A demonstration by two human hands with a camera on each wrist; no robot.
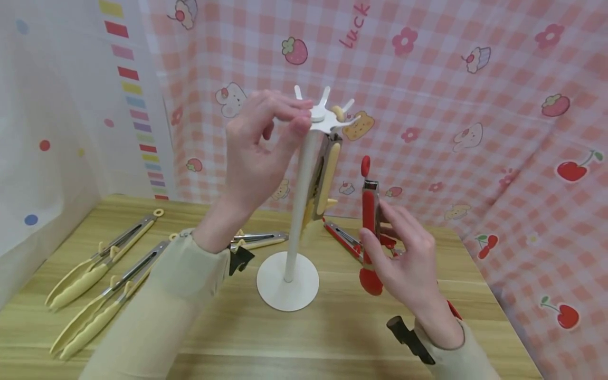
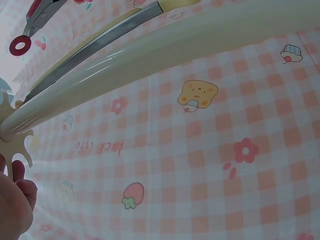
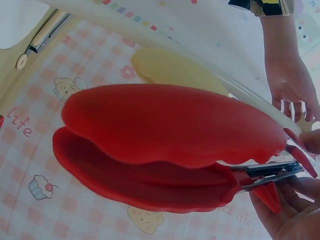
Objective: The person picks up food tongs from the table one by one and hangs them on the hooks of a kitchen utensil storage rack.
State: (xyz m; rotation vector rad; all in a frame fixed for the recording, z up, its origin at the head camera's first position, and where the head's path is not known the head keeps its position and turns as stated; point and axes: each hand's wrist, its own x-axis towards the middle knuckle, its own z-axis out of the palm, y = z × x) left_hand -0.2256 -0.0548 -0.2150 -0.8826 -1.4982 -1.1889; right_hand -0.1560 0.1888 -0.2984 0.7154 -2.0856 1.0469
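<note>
Head view: red tongs [image 1: 369, 208] beside stand [image 1: 301, 200]

We see a wooden table [image 1: 266, 343] against checked cloth [image 1: 427, 111]; our left hand [image 1: 258, 145] pinches the stand's top between thumb and fingers, while our right hand [image 1: 406, 258] grips the red tongs upright, fingers curled round them, right of the stand

Cloth-walled tabletop booth, with pink checked cartoon fabric [image 1: 427, 105] behind a wood-grain table [image 1: 332, 338].

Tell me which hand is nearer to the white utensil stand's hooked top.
Left. The left hand pinches the hooked top at its edge; the right hand is apart from it, lower and off to the right, holding red tongs.
</note>
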